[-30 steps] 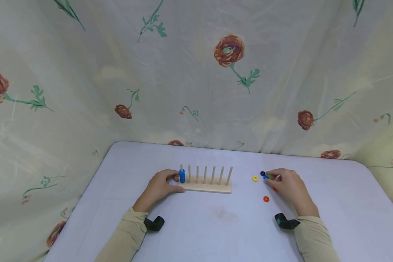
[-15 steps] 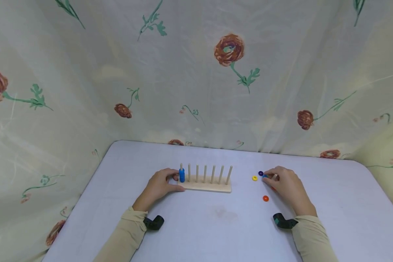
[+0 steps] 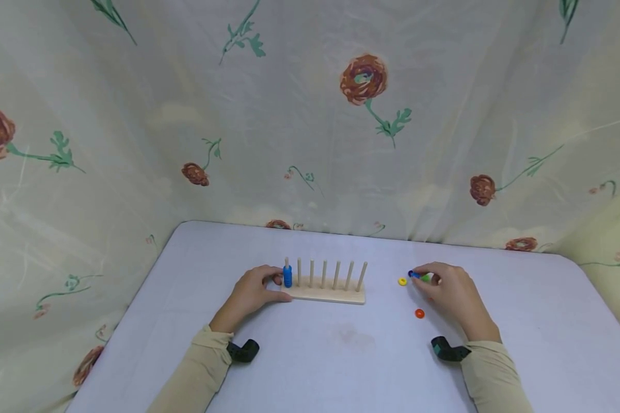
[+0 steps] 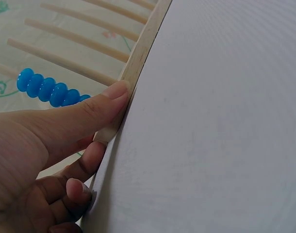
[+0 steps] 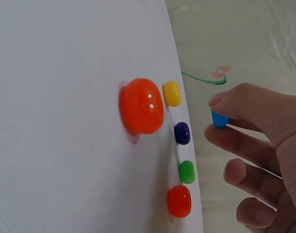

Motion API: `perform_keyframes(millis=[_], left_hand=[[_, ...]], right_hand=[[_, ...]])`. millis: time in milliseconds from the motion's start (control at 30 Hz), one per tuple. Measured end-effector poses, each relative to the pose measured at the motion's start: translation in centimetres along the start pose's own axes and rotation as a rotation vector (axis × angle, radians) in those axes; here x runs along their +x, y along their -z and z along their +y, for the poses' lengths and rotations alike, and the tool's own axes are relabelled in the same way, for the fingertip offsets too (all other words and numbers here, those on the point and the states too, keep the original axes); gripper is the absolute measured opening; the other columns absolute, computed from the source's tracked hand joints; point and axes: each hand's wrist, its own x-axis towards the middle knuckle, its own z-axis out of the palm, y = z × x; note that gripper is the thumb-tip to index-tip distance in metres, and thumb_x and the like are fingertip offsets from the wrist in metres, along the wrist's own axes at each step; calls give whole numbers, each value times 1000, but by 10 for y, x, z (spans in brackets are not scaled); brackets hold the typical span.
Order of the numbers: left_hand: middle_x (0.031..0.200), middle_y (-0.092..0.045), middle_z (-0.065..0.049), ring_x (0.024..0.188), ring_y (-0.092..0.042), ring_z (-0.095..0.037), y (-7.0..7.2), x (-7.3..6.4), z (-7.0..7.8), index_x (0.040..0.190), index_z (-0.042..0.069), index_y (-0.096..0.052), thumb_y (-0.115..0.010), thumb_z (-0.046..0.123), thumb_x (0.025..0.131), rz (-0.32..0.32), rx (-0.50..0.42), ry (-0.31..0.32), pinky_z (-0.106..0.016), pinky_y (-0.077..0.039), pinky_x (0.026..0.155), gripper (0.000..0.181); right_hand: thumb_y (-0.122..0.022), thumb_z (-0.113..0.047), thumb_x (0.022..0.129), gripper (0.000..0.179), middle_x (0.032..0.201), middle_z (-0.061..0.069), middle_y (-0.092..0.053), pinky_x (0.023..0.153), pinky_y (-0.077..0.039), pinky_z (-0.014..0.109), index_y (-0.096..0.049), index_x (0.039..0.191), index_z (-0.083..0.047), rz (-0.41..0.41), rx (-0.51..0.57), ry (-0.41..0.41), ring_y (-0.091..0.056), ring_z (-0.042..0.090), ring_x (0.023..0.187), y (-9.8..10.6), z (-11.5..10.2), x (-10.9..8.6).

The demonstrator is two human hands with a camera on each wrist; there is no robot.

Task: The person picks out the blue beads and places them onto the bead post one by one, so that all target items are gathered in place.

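Note:
My left hand [image 3: 253,291] grips the left end of a wooden base [image 3: 325,295] with a row of upright pegs, thumb along its front edge. Blue beads [image 4: 46,87] are stacked on the leftmost peg, beside the fingers; the other pegs are bare. At the right, my right hand [image 3: 454,289] pinches a single blue bead [image 5: 219,119] between thumb and forefinger, held off the table in the right wrist view. Around that hand lie a yellow bead [image 5: 172,93], a dark purple bead [image 5: 182,133], a green bead [image 5: 187,172] and two orange-red beads [image 5: 142,106].
A white cloth covers the table [image 3: 310,355], with a faint stain in front of the peg base. Behind it hangs a flowered curtain [image 3: 310,143]. Each wrist wears a black camera [image 3: 244,352].
My right hand has picked the blue bead up from among the loose beads and shifted slightly left, so the bead now overlaps the purple one in the head view. The left hand stays put.

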Motion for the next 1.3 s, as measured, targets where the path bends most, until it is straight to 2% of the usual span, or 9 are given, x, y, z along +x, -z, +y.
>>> perform_keyframes(millis=[167, 433, 733, 867, 1000, 1167, 1300], left_hand=[[94, -66, 3, 78, -47, -14, 1, 0, 1, 126, 8, -73, -95, 29, 73, -1, -3, 6, -28, -36, 69, 62], [94, -65, 2, 80, -48, -14, 0, 2, 1, 126, 7, -72, -94, 29, 73, 5, 6, 0, -28, -37, 70, 62], [91, -65, 3, 77, -47, -14, 0, -2, 0, 124, 7, -73, -95, 28, 71, -4, -10, 0, -27, -36, 69, 60], [91, -65, 3, 76, -46, -14, 0, -2, 1, 123, 6, -73, -95, 28, 72, -2, -8, -12, -27, -36, 68, 60], [91, -65, 4, 76, -46, -13, 0, -1, 0, 123, 7, -73, -95, 27, 72, 4, -12, -5, -26, -36, 68, 59], [91, -65, 4, 76, -46, -13, 0, 0, -1, 123, 8, -73, -95, 27, 72, 8, -12, -2, -26, -36, 67, 59], [91, -64, 4, 77, -47, -14, 0, 0, 0, 123, 8, -73, -95, 27, 72, 10, -15, -1, -27, -36, 68, 59]], right_hand=[[-77, -22, 92, 24, 97, 5, -72, 65, -38, 30, -78, 114, -12, 9, -3, 23, -53, 19, 78, -1, -2, 1], [-79, -21, 91, 25, 96, 5, -73, 63, -38, 28, -79, 114, -12, 35, -12, 35, -52, 18, 75, -1, -4, 2], [-82, -16, 88, 23, 93, 3, -74, 62, -38, 25, -80, 110, -12, 88, 39, 115, -53, 14, 72, -2, -9, 0], [-83, -16, 87, 20, 92, 2, -76, 60, -37, 24, -81, 107, -13, 143, 59, 175, -53, 11, 70, 0, -20, 4], [-84, -17, 87, 19, 93, 1, -77, 62, -38, 25, -81, 105, -14, 156, 73, 197, -54, 11, 70, 3, -37, 9], [-83, -19, 88, 20, 99, 4, -79, 68, -46, 30, -82, 108, -14, 163, 95, 187, -63, 21, 82, 5, -62, 17], [-83, -19, 89, 21, 104, 4, -79, 71, -48, 32, -82, 109, -15, 189, 133, 221, -64, 22, 92, 3, -83, 23]])
